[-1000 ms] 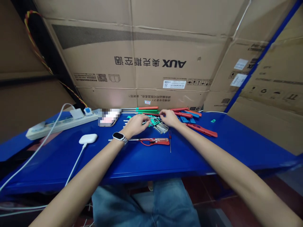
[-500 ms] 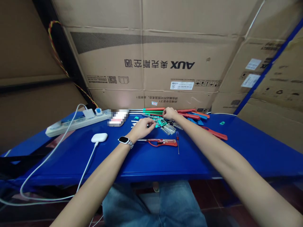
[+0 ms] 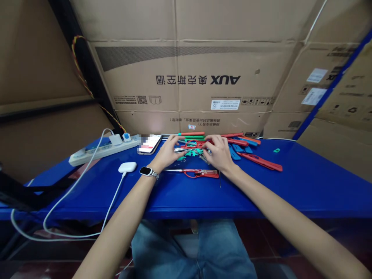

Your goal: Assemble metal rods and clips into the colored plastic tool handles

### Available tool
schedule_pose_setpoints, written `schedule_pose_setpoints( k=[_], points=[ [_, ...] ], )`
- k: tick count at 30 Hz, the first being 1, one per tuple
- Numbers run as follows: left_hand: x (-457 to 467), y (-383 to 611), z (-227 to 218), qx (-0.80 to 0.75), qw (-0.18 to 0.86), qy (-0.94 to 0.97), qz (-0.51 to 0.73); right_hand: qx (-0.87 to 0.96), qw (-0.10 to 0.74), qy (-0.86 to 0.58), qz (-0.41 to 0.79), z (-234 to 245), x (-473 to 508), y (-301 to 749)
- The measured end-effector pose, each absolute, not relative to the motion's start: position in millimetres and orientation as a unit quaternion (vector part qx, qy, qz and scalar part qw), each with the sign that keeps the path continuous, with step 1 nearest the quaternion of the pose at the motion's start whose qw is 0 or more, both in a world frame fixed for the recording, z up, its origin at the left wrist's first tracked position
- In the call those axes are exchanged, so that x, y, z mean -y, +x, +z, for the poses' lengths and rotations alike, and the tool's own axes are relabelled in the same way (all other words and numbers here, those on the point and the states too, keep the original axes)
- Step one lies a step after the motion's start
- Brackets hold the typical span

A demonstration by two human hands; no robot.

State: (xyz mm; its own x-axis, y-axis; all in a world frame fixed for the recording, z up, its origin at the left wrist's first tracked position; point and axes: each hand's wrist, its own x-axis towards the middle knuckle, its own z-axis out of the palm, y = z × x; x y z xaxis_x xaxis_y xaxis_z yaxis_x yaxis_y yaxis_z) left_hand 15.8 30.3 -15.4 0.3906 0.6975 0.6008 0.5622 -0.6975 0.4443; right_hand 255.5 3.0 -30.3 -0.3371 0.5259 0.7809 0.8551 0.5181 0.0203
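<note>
My left hand, with a watch on its wrist, reaches to the left side of a pile of small parts. Its thumb and fingers are apart around the ends of thin metal tubes. On the pile's right side, my right hand has its fingers curled over small parts that I cannot make out. Green plastic pieces and a red casing half lie between the hands. Nearer me is an opened long-nosed lighter, its red casing showing the parts inside. A thin screwdriver shaft lies beside it, partly hidden by my right wrist.
Red casings and blue casings lie to the right, with a small green piece beyond. A phone, a white earbud case on a cable and a power strip are left. Cardboard walls the back.
My right hand has come back toward me, over the right side of the pile. My left hand has shifted left and its fingers have spread. A red casing half now shows between them.
</note>
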Motion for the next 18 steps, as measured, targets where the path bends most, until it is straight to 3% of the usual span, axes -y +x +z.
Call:
schedule_pose_setpoints(
  k=[6,13,18],
  points=[
    [-21.3,20.8,-11.3,-0.31,0.101,0.863,0.385,0.791,0.37,-0.443,-0.205,-29.0,14.5,247.2],
    [-16.0,23.5,-8.2,-0.315,0.084,0.861,0.39,0.811,0.377,-0.441,-0.069,-29.9,13.6,251.9],
    [-13.2,29.4,-9.5,-0.381,0.254,0.809,0.369,0.83,0.381,-0.404,-0.041,-29.8,19.2,257.6]
  ],
)
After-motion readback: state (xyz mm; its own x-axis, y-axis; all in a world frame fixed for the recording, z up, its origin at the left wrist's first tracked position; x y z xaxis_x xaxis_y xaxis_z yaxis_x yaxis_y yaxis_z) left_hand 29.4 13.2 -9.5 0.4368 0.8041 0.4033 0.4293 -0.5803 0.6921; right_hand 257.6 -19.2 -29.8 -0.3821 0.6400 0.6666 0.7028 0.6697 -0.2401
